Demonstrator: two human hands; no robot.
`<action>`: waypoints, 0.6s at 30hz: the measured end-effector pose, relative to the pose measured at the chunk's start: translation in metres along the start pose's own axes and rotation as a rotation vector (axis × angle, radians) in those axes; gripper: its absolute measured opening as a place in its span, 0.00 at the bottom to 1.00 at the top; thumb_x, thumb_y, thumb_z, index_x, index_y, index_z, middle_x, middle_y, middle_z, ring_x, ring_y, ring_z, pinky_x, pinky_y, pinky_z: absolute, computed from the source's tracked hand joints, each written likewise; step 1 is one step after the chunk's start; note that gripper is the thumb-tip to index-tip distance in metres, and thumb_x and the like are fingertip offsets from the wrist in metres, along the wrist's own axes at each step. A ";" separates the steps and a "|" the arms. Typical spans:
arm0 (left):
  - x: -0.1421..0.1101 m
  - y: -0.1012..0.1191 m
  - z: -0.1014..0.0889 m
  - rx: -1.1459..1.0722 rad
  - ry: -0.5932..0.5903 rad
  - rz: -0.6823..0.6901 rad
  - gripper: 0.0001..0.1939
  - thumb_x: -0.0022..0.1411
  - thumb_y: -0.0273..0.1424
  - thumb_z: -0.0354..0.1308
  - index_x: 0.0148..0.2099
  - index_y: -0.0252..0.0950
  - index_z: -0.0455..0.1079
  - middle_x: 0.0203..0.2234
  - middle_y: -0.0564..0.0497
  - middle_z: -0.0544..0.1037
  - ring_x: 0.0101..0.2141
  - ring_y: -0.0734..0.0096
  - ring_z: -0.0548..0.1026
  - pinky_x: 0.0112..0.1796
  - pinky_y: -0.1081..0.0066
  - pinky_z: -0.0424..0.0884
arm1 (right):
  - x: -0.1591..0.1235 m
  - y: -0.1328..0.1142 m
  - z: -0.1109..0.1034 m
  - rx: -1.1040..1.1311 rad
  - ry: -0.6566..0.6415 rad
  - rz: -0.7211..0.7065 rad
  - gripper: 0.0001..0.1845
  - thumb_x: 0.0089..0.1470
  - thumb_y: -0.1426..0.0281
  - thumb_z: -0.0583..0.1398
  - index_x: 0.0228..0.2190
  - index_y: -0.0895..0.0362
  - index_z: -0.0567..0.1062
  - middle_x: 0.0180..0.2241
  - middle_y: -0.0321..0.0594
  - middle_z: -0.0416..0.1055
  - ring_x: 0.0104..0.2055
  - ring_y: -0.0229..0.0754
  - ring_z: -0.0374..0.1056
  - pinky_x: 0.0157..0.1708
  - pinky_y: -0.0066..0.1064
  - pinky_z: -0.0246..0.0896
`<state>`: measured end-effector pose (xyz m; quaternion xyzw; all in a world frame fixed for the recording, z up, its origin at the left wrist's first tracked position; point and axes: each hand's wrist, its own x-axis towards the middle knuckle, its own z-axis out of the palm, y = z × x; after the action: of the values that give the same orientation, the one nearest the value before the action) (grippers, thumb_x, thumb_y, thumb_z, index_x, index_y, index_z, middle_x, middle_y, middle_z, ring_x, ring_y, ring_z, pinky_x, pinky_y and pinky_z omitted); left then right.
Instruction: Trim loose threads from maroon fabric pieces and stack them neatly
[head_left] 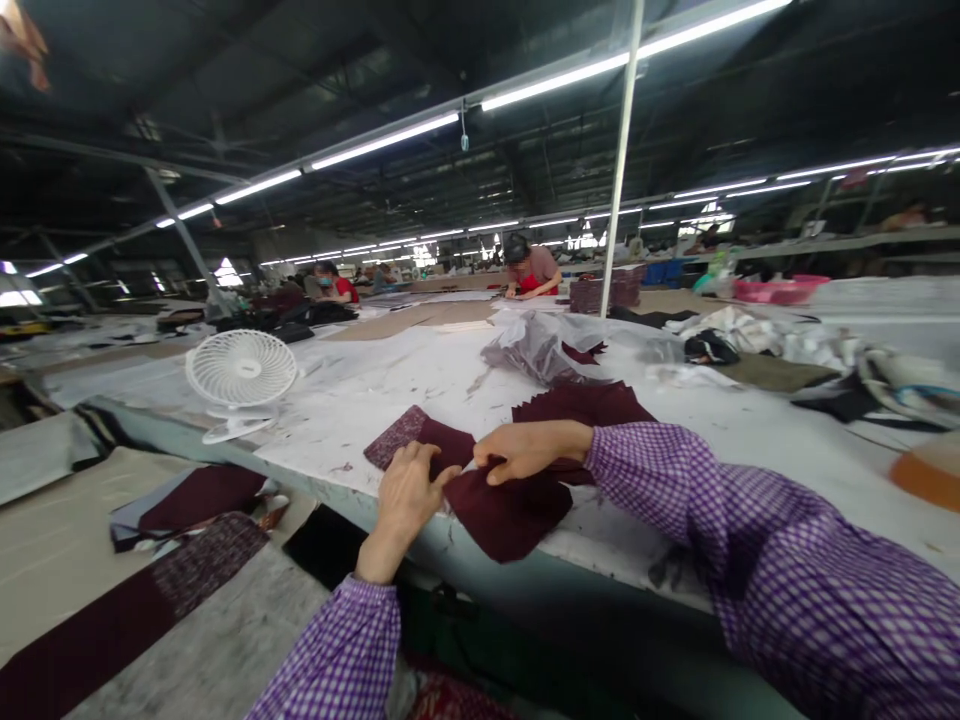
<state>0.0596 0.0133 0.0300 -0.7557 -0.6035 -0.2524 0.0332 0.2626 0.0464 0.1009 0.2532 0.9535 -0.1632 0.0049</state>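
Note:
My left hand rests at the table edge on a maroon cloth piece that has a speckled section at its left end. Its thumb and fingers are apart. My right hand reaches in from the right with curled fingers, pinching a maroon cloth panel close to my left thumb. That panel hangs slightly over the front edge of the table. A pale sliver shows between the two hands; I cannot tell what it is. Behind my right wrist lies a stack of maroon pieces with zigzag edges.
A white fan stands on the white table to the left. Clear plastic wrap lies behind the stack. Lower left, more maroon cloth rests on a lower surface. A co-worker bends over the far table; a pole rises nearby.

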 end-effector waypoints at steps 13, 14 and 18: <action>0.009 0.021 -0.002 0.216 0.067 0.075 0.09 0.59 0.28 0.50 0.33 0.36 0.73 0.35 0.41 0.77 0.39 0.55 0.74 0.33 0.65 0.67 | -0.074 0.074 -0.068 -0.240 0.149 0.633 0.21 0.52 0.69 0.60 0.49 0.59 0.73 0.42 0.49 0.75 0.41 0.49 0.72 0.39 0.36 0.64; 0.010 0.017 0.000 0.164 0.103 0.044 0.10 0.58 0.27 0.50 0.32 0.37 0.74 0.32 0.42 0.77 0.36 0.56 0.74 0.32 0.65 0.67 | -0.071 0.071 -0.067 -0.285 0.168 0.620 0.20 0.53 0.70 0.59 0.48 0.59 0.74 0.43 0.49 0.75 0.42 0.50 0.72 0.40 0.36 0.64; 0.013 -0.010 0.000 -0.261 0.211 -0.210 0.10 0.54 0.32 0.53 0.27 0.40 0.75 0.19 0.50 0.75 0.25 0.62 0.73 0.28 0.68 0.64 | -0.047 0.046 -0.058 -0.386 0.317 0.408 0.18 0.57 0.75 0.53 0.46 0.61 0.76 0.46 0.50 0.75 0.47 0.50 0.71 0.46 0.38 0.62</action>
<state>0.0525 0.0271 0.0328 -0.6558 -0.6344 -0.4083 -0.0283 0.3299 0.0794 0.1456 0.4558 0.8853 0.0666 -0.0632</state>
